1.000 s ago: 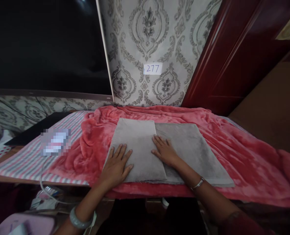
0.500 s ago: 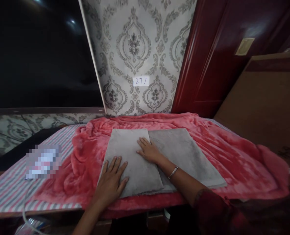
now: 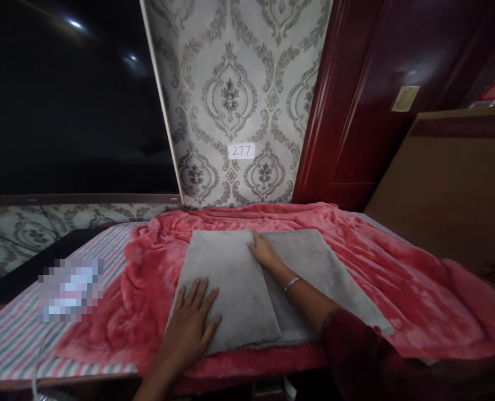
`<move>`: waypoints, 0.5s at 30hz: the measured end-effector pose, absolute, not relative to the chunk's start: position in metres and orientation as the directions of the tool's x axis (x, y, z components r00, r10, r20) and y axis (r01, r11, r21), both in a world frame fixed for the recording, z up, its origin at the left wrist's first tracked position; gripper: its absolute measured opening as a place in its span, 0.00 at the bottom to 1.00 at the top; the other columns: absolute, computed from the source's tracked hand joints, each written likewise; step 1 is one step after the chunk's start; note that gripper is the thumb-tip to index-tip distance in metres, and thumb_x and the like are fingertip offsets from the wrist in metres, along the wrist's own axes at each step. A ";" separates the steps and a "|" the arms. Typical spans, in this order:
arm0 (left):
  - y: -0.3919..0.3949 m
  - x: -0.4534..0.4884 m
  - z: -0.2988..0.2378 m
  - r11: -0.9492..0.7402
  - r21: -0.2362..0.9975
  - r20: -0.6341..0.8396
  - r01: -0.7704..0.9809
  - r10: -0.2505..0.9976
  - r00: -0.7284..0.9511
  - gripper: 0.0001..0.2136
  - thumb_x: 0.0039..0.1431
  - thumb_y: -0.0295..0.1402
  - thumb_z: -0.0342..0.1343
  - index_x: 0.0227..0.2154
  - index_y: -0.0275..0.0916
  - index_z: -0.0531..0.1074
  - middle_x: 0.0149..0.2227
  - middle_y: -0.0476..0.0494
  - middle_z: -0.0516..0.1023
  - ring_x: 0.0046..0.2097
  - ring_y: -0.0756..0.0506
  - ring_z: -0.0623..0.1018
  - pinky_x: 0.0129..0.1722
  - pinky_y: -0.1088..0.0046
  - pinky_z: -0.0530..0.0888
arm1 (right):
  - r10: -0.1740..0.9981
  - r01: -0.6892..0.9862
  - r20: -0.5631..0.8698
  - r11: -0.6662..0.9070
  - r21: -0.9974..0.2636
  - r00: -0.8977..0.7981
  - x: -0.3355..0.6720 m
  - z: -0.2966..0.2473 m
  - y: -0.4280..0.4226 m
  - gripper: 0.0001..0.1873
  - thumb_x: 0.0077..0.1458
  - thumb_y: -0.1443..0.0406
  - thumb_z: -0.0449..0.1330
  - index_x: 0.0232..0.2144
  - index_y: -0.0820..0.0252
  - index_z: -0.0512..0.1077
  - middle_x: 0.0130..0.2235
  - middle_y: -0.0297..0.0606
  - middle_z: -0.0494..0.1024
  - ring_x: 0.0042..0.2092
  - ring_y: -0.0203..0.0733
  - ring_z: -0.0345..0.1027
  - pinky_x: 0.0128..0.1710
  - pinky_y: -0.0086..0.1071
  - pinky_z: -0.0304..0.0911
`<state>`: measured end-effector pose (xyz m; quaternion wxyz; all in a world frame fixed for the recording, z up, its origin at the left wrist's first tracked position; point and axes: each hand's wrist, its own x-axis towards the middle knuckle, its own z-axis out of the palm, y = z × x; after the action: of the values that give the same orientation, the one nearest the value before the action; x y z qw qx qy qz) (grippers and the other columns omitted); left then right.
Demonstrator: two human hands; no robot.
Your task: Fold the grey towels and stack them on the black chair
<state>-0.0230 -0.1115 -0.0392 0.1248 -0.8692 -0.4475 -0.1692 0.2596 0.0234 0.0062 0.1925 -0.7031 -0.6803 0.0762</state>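
Note:
A grey plush cloth lies flat with its left part folded over to the right, the flap overlapping the grey layer beneath. My left hand rests open on the flap's near left part, fingers spread and palm down. At the flap's far right corner is my right hand, with a silver bangle on its wrist. Its thumb and forefinger are apart and touch the cloth along the flap's edge; the other fingers are mostly hidden behind the hand.
A rumpled red plush blanket lies under the grey cloth, over a striped sheet. A blurred-out object with a cable sits at left. Behind are a large dark screen, patterned wallpaper and a cardboard box at right.
My right hand has slid right and toward the far edge, from lying spread on the flap to its far right corner. My left hand stays on the cloth. The view has tilted slightly up.

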 end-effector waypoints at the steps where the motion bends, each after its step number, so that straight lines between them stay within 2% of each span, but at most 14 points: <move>1: -0.113 -0.022 -0.037 -0.567 -0.066 0.394 0.821 0.742 0.543 0.26 0.67 0.46 0.49 0.66 0.49 0.63 0.69 0.39 0.60 0.69 0.32 0.62 0.65 0.39 0.60 | 0.984 0.923 0.158 -0.010 -0.385 0.077 0.258 0.007 0.028 0.33 0.66 0.63 0.50 0.71 0.65 0.52 0.63 0.49 0.69 0.62 0.47 0.63 0.59 0.35 0.59; 4: -0.117 -0.021 -0.031 -0.562 -0.045 0.340 0.826 0.769 0.541 0.26 0.67 0.45 0.48 0.66 0.49 0.63 0.70 0.38 0.59 0.69 0.32 0.60 0.65 0.38 0.60 | 0.979 0.912 0.160 -0.049 -0.407 0.124 0.254 0.008 0.040 0.34 0.65 0.63 0.50 0.71 0.64 0.53 0.60 0.50 0.73 0.59 0.49 0.67 0.57 0.37 0.61; 9: -0.122 -0.023 -0.026 -0.558 0.026 0.291 0.830 0.798 0.528 0.26 0.67 0.46 0.49 0.66 0.50 0.62 0.71 0.40 0.56 0.70 0.33 0.58 0.66 0.39 0.59 | 0.965 0.898 0.158 -0.126 -0.422 0.210 0.253 0.011 0.054 0.32 0.64 0.63 0.51 0.69 0.61 0.58 0.57 0.50 0.75 0.60 0.54 0.66 0.55 0.42 0.63; 13: -0.115 -0.026 -0.016 -0.554 0.092 0.243 0.828 0.819 0.520 0.24 0.66 0.45 0.51 0.64 0.50 0.65 0.69 0.40 0.60 0.69 0.35 0.62 0.66 0.44 0.61 | 0.956 0.881 0.145 -0.167 -0.442 0.253 0.254 0.013 0.063 0.31 0.65 0.61 0.52 0.68 0.58 0.60 0.56 0.49 0.76 0.58 0.53 0.68 0.53 0.41 0.64; 15: -0.104 -0.023 -0.002 -0.532 0.122 0.222 0.838 0.837 0.499 0.23 0.67 0.44 0.50 0.64 0.48 0.66 0.68 0.38 0.63 0.68 0.37 0.65 0.66 0.46 0.63 | 0.954 0.874 0.132 -0.185 -0.449 0.270 0.254 0.013 0.067 0.28 0.65 0.60 0.51 0.65 0.58 0.65 0.55 0.49 0.77 0.57 0.52 0.69 0.52 0.40 0.65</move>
<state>-0.0234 -0.1042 -0.0022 0.0009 -0.8659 -0.4837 -0.1277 0.2539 0.0670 0.0126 0.2243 -0.7645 -0.5977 0.0890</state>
